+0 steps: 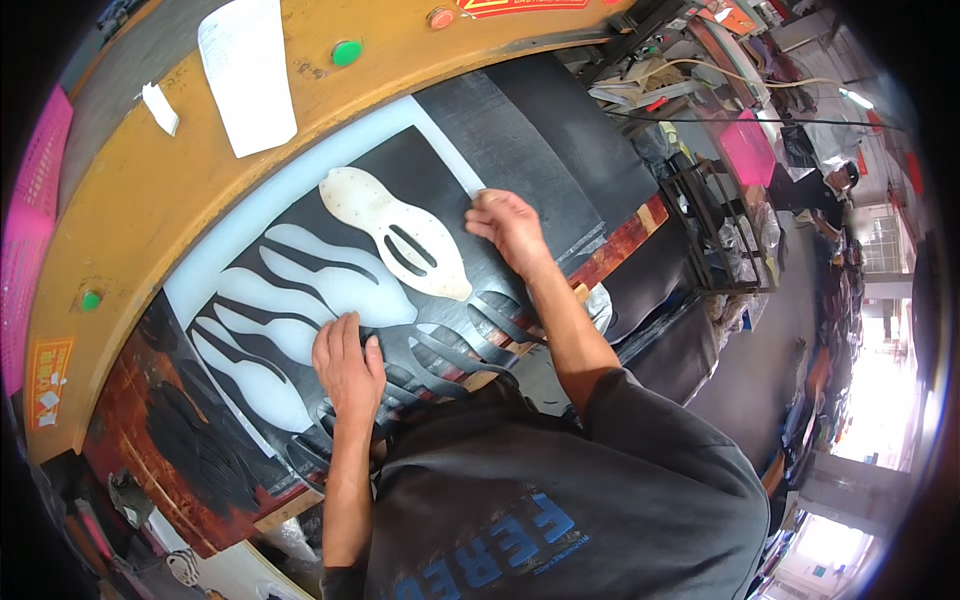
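A black sheet (pixel 312 213) lies on a white board (pixel 215 255), which shows through several long curved cut-outs. On the sheet rests a cream, sole-like plate (pixel 356 196) with two long slots near its wider end. My left hand (pixel 347 362) lies at the sheet's near edge, beside the cut-outs, with its fingers stretched out and the thumb apart. To the right of the plate, my right hand (pixel 508 228) is closed, its fingertips pinching the right edge of the black sheet. Thin curved strips of the sheet (pixel 440 362) hang toward my body between the hands.
A yellow machine beam (pixel 140 190) with a green button (pixel 346 53) and a white paper (pixel 248 80) arches across the far side. Dark sheets (pixel 560 130) lie at the right. Black scraps (pixel 205 445) sit at the left. Another person (pixel 815 195) is far right.
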A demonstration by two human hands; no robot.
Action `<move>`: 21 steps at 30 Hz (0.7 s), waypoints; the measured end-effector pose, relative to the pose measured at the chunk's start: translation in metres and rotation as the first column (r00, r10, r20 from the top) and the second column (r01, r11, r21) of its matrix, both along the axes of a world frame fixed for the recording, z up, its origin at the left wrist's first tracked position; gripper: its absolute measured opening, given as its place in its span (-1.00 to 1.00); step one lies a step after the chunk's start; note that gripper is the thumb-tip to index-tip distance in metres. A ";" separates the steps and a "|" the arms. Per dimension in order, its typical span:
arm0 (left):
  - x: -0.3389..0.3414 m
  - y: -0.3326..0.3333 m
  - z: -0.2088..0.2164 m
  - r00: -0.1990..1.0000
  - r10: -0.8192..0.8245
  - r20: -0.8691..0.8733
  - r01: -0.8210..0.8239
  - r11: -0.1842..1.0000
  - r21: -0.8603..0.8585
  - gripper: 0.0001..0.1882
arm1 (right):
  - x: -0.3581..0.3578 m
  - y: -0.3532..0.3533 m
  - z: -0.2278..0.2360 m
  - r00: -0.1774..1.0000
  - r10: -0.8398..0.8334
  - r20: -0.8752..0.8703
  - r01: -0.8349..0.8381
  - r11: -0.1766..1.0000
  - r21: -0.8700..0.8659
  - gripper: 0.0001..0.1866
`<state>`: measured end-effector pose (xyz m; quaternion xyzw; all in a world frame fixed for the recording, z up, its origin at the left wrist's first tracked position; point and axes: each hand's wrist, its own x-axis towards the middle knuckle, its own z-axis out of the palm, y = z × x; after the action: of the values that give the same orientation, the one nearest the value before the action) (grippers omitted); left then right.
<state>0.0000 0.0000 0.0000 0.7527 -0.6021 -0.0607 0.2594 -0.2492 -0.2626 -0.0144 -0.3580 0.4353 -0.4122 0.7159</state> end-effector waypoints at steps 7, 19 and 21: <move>-0.004 0.002 -0.009 0.993 0.016 0.116 -0.009 0.998 -0.063 -0.57 | 0.081 0.061 0.052 0.318 -0.115 -0.941 -0.808 0.487 -0.332 0.03; -0.004 0.000 -0.007 0.996 0.028 0.087 -0.017 0.992 -0.122 -0.57 | 0.059 0.042 0.057 0.561 -0.200 -0.803 -0.764 0.247 -0.595 -0.30; -0.005 0.001 -0.007 0.996 0.032 0.079 -0.024 0.994 -0.107 -0.58 | 0.057 0.042 0.049 0.571 -0.201 -0.796 -0.763 0.226 -0.605 -0.32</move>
<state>-0.0047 0.0013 -0.0069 0.7481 -0.6037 0.0052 0.2754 -0.1920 -0.2210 0.0348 -0.9189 0.2681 -0.2304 0.1751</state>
